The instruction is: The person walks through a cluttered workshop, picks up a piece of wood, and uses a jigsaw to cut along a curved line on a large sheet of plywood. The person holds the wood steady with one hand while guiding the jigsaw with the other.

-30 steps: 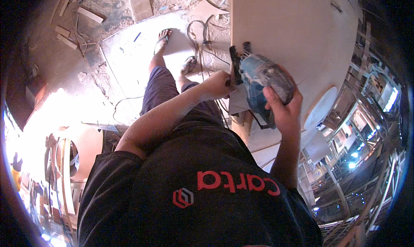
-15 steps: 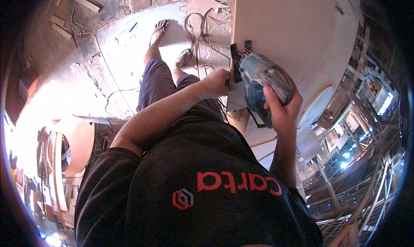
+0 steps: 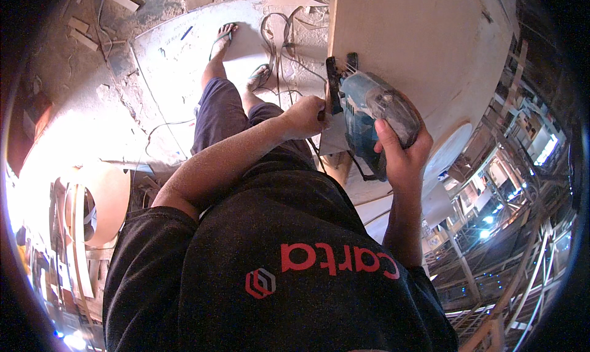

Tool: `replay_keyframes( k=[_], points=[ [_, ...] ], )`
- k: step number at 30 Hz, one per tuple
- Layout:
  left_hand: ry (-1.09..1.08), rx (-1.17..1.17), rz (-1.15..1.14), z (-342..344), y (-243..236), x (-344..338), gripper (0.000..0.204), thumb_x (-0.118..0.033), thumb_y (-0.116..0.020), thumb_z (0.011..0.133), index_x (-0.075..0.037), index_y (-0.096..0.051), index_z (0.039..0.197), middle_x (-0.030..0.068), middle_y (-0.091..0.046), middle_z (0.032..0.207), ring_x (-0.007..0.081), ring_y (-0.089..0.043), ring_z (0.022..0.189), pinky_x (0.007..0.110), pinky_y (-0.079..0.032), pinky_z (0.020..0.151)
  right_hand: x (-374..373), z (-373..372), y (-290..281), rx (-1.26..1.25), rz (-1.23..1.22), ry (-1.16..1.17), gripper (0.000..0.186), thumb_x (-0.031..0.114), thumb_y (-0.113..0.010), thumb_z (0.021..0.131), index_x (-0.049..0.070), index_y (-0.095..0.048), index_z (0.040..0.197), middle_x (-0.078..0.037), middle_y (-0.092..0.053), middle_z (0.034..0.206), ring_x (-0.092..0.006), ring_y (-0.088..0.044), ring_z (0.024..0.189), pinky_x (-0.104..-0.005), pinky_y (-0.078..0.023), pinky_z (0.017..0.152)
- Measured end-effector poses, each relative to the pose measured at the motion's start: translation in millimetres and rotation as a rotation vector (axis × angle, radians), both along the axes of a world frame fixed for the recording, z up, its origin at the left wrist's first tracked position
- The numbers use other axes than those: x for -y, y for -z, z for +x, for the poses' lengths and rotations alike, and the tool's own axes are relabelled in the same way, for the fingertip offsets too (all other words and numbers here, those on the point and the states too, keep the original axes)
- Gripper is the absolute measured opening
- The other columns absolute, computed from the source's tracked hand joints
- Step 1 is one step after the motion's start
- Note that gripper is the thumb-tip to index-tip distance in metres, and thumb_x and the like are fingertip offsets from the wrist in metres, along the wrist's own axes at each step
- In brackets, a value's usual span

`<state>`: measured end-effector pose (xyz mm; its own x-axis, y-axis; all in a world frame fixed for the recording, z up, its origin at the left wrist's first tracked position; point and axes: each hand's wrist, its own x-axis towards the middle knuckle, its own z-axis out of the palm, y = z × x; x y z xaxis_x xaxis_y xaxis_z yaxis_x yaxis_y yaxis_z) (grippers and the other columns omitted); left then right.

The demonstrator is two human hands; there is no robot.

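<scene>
My right hand [image 3: 402, 152] wraps round the body of a dusty blue-green jigsaw [image 3: 362, 109], its thumb across the near side. The jigsaw's black base [image 3: 334, 85] sits at the left edge of a large pale wooden board [image 3: 418, 39], with the tool's body lying over the board. Just left of that base, my left hand [image 3: 305, 117] is closed, fingers curled in by the board's edge. What those fingers grip, if anything, is hidden. The blade does not show clearly.
A dark cable [image 3: 278, 57] loops across the dusty floor near my sandalled feet. Wood offcuts [image 3: 121, 0] lie at the far left. A curved wooden piece [image 3: 107, 204] stands at the left. Timber framing [image 3: 467, 272] fills the right side.
The whole view has shifted slightly. The jigsaw and both hands keep nearly the same place at the board's edge, with the same holds.
</scene>
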<state>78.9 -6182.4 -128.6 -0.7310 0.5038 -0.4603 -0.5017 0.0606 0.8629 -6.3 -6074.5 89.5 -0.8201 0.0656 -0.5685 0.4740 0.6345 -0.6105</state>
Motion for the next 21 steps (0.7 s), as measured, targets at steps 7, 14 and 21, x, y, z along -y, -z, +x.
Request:
replay_keyframes(
  k=[7,14,21],
  points=[
    [0.003,-0.022,0.006,-1.0,-0.8,1.1,0.025,-0.015,-0.071,0.079,0.005,-0.067,0.094,0.0243,-0.07,0.081,0.0378,-0.071,0.079,0.045,-0.054,0.073,5.2,-0.4,-2.2,-0.01,0.028,0.007,0.052,0.012,-0.075,0.085,-0.004,-0.058,0.131,-0.01,-0.07,0.106,-0.0124,-0.065,0.076,-0.0255,-0.053,0.059],
    [0.029,-0.039,-0.019,-2.3,-2.6,3.5,0.025,-0.014,-0.07,0.079,0.004,-0.067,0.096,0.0249,-0.07,0.084,0.0385,-0.071,0.081,0.046,-0.055,0.073,3.5,-2.9,-0.3,-0.027,0.027,0.001,0.05,0.012,-0.076,0.085,-0.003,-0.059,0.129,-0.008,-0.07,0.097,-0.0097,-0.06,0.064,-0.0241,-0.05,0.052],
    [0.034,-0.059,-0.042,-0.4,1.7,-0.6,0.025,-0.013,-0.07,0.078,0.004,-0.067,0.097,0.0264,-0.069,0.086,0.0406,-0.071,0.084,0.047,-0.054,0.075,5.6,-8.8,-0.8,-0.027,0.011,-0.014,0.047,0.013,-0.076,0.086,-0.004,-0.06,0.127,-0.008,-0.069,0.095,-0.0096,-0.06,0.063,-0.0243,-0.05,0.051]
  ],
)
